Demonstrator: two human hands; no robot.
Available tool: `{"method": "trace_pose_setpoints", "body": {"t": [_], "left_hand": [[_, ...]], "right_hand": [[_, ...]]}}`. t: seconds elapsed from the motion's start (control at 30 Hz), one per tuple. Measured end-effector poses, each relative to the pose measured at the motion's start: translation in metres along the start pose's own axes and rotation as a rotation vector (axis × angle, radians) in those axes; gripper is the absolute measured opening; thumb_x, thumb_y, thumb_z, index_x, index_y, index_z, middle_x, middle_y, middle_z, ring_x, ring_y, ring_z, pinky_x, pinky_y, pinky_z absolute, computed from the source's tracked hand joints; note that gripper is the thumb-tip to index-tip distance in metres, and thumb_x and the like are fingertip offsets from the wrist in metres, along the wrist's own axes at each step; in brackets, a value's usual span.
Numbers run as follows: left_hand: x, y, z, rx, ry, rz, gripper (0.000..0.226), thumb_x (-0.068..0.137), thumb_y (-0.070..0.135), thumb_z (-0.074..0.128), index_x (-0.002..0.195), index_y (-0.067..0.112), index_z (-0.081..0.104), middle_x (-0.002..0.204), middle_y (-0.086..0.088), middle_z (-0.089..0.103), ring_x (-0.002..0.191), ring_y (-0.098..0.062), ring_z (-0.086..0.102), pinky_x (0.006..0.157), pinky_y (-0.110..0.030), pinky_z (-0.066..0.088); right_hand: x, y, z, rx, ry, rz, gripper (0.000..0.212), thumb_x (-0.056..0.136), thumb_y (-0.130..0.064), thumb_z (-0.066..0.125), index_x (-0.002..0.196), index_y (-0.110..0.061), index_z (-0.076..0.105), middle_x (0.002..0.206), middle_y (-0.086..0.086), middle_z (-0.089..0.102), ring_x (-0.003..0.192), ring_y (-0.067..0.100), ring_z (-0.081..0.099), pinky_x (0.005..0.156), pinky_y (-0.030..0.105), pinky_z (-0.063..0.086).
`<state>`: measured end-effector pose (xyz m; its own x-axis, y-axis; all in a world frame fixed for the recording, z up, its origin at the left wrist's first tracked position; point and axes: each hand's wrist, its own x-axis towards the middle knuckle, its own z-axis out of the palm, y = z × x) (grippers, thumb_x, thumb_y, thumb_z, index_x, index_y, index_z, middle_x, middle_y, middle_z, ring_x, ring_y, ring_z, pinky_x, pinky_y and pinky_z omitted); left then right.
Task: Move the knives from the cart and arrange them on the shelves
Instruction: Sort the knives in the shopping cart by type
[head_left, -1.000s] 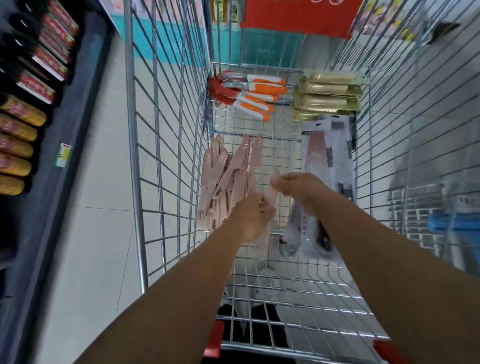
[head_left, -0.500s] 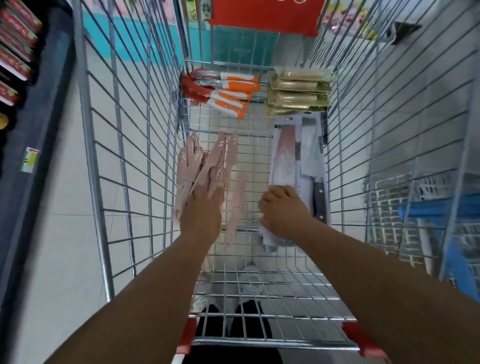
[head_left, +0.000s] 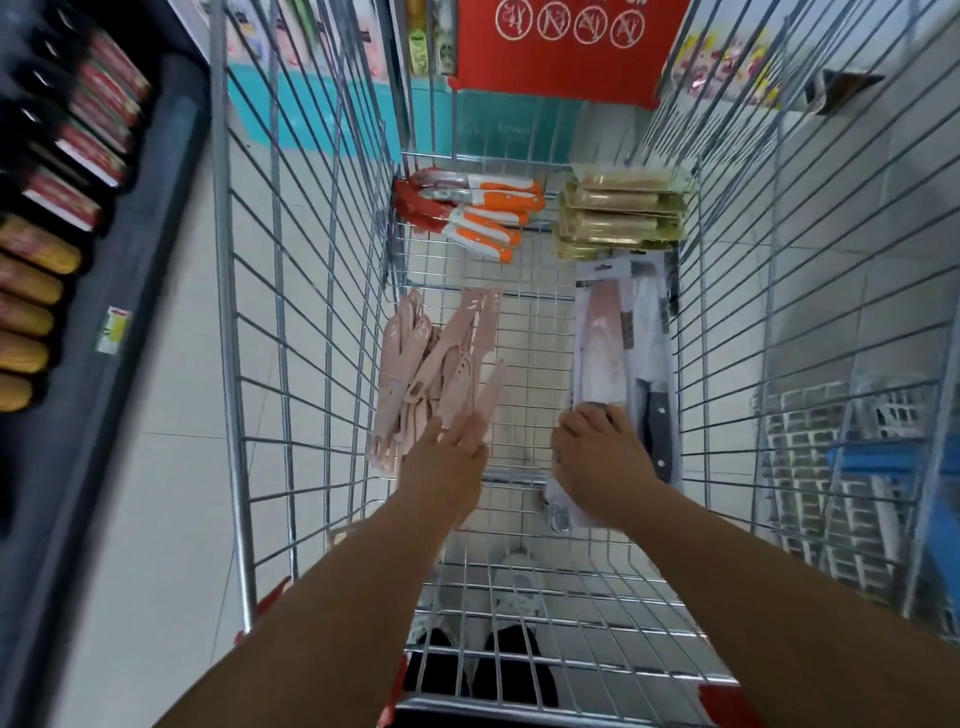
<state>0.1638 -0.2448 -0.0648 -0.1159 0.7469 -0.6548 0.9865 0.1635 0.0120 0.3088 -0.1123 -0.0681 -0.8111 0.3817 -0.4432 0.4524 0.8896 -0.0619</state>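
Head view, looking down into the wire shopping cart (head_left: 291, 322).

Pile of pale pink plastic-sheathed knives (head_left: 431, 374) lies on the cart floor against the left wall, long axes running away from the person, handles near, tips far. The left hand (head_left: 452, 457) is directly at the pile's near end, fingers fairly straight and spread narrow, tips touching the nearest sheaths; no closed grasp visible. This hand is plainly the nearer one for the pink pile.

The carded pack of a pink cleaver and black-handled knife in clear plastic (head_left: 623, 364) lies along the right wall, same lengthwise axis. The right hand (head_left: 597, 457) rests over its near end with fingers curled down onto it; whether the thumb is under the edge I cannot tell.

Further off, at the cart's far end: orange-and-white handled knives (head_left: 483, 213) on the left, a stack of yellowish boxed packs (head_left: 623, 213) on the right. Shelf with bottles (head_left: 57, 171) sits off to the left of the cart.

Against half a second back: the left hand has drawn nearer the person, from over the pile's middle to its near end; the right hand remains on the pack's near end. A loose pink knife lifted between the hands a second ago now lies with the pile.
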Motion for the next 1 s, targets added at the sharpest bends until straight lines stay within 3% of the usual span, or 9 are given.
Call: {"method": "trace_pose_setpoints", "body": {"t": [0.17,0.27,0.37,0.5,0.6,0.73,1.0], "left_hand": [[-0.002,-0.002,0.001,-0.080,0.035,-0.040,0.048,0.100,0.029,0.038,0.146,0.016,0.032,0.161,-0.010,-0.002,0.148,-0.023,-0.008,0.117,-0.049,0.003],[0.001,0.004,-0.005,-0.232,0.024,-0.066,0.053,0.100,0.028,0.039,0.150,0.021,0.022,0.161,-0.007,-0.004,0.148,-0.023,-0.007,0.118,-0.046,0.003],[0.006,0.019,-0.020,-0.444,0.094,-0.086,0.058,0.100,0.030,0.039,0.152,0.020,0.014,0.159,-0.007,0.014,0.146,-0.026,0.011,0.118,-0.043,0.017],[0.015,0.041,-0.039,-0.791,0.141,-0.106,0.058,0.097,0.025,0.046,0.149,0.018,0.023,0.149,-0.009,0.034,0.133,-0.027,0.037,0.110,-0.039,0.034],[0.024,0.055,-0.044,-0.899,0.114,-0.108,0.054,0.092,0.026,0.051,0.142,0.016,0.033,0.136,-0.013,0.044,0.122,-0.031,0.046,0.100,-0.042,0.042],[0.038,0.069,-0.043,-0.925,0.043,-0.174,0.069,0.088,0.030,0.059,0.146,0.015,0.025,0.141,-0.013,0.036,0.124,-0.033,0.043,0.103,-0.042,0.040],[0.051,0.069,-0.032,-0.745,0.124,-0.380,0.067,0.086,0.033,0.062,0.142,0.018,0.028,0.141,-0.017,0.032,0.130,-0.035,0.033,0.104,-0.044,0.039]], "right_hand": [[-0.002,0.000,-0.005,0.042,-0.016,0.013,0.035,0.096,-0.028,0.039,0.124,-0.015,0.056,0.135,0.002,0.047,0.133,0.024,0.033,0.114,0.044,0.014],[0.000,-0.002,-0.011,0.121,-0.033,0.046,0.041,0.097,-0.027,0.038,0.136,-0.020,0.046,0.148,-0.001,0.036,0.139,0.020,0.026,0.117,0.041,0.010],[-0.002,-0.003,-0.021,0.205,0.021,0.117,0.045,0.099,-0.025,0.037,0.144,-0.022,0.035,0.154,-0.001,0.027,0.142,0.017,0.022,0.117,0.038,0.011],[-0.011,0.000,-0.031,0.377,0.078,0.394,0.066,0.091,-0.024,0.056,0.148,-0.019,0.023,0.158,0.004,0.017,0.145,0.023,0.013,0.117,0.038,0.011],[-0.019,0.002,-0.026,0.466,0.151,0.618,0.071,0.088,-0.025,0.057,0.149,-0.015,0.021,0.157,0.013,0.017,0.144,0.030,0.014,0.117,0.044,0.016],[-0.028,0.012,-0.016,0.564,0.064,0.727,0.083,0.087,-0.020,0.058,0.152,-0.012,0.007,0.157,0.015,0.006,0.142,0.035,0.014,0.116,0.046,0.020],[-0.020,0.014,-0.013,0.590,0.079,0.770,0.082,0.086,-0.011,0.056,0.151,-0.018,0.007,0.154,0.012,0.012,0.133,0.036,0.025,0.111,0.042,0.027]]}}
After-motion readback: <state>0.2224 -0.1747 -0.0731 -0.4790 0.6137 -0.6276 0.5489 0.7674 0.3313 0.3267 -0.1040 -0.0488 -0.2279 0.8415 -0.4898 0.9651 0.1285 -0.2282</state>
